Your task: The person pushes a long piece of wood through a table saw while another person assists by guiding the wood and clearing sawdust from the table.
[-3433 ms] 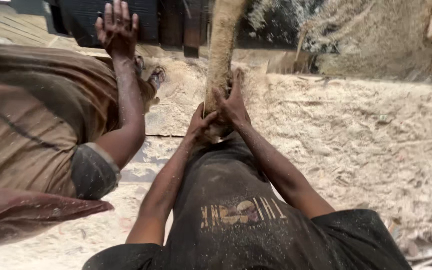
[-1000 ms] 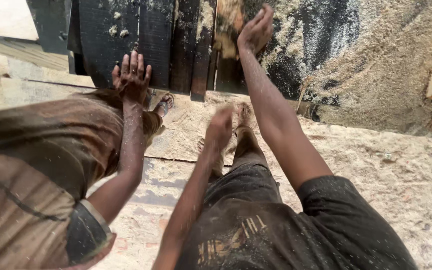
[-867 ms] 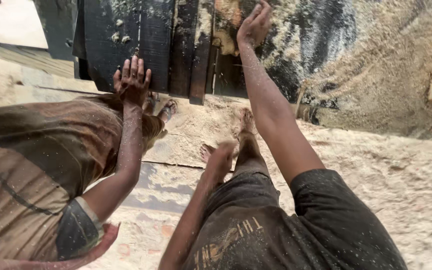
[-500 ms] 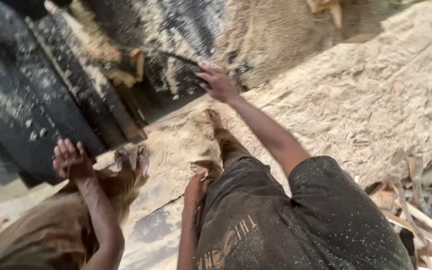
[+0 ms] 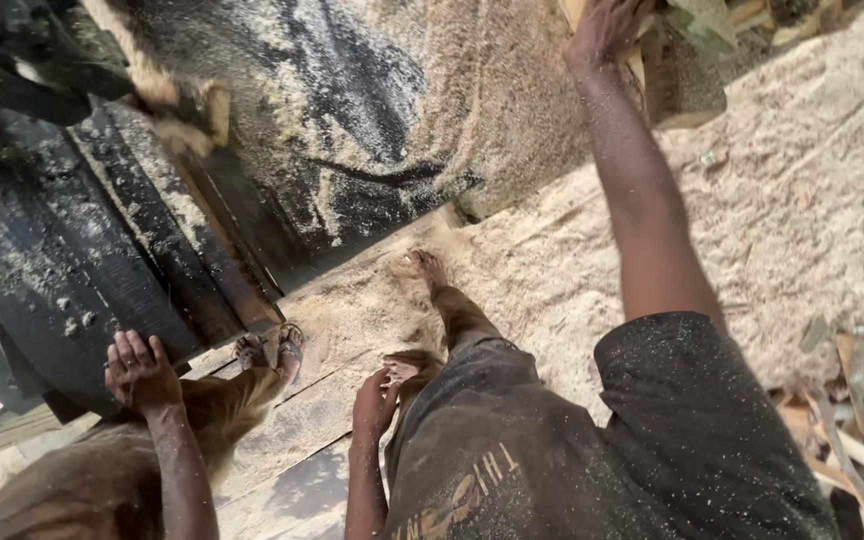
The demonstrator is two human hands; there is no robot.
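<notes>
Wood block (image 5: 674, 75), pale and dusted with sawdust, sits at the top of the view on the sawdust floor (image 5: 802, 220), with the right hand (image 5: 604, 28) stretched far out and laid against its left face. The fingers of that grip curl onto the block's edge, but the frame cuts them off at the top, so I cannot tell whether they are clamped around it or only resting there. The left hand (image 5: 376, 402) hangs low beside the person's dark, sawdust-speckled shorts (image 5: 512, 440), its grip loosely curled and holding nothing. The person's bare foot (image 5: 428, 268) stands on the sawdust just below the edge of a big dark machine body (image 5: 352, 130) caked with sawdust. To the left run black slanted metal rails (image 5: 102, 250), also dusted. A co-worker's hand (image 5: 137, 372) rests with spread fingers on the lower end of those rails, the arm rising from brown clothing (image 5: 82, 490), and that person's sandalled foot (image 5: 290, 345) stands on a worn board (image 5: 282, 440) near the rails. Scraps of split wood (image 5: 852, 400) lie at the right edge, well apart from the block.
</notes>
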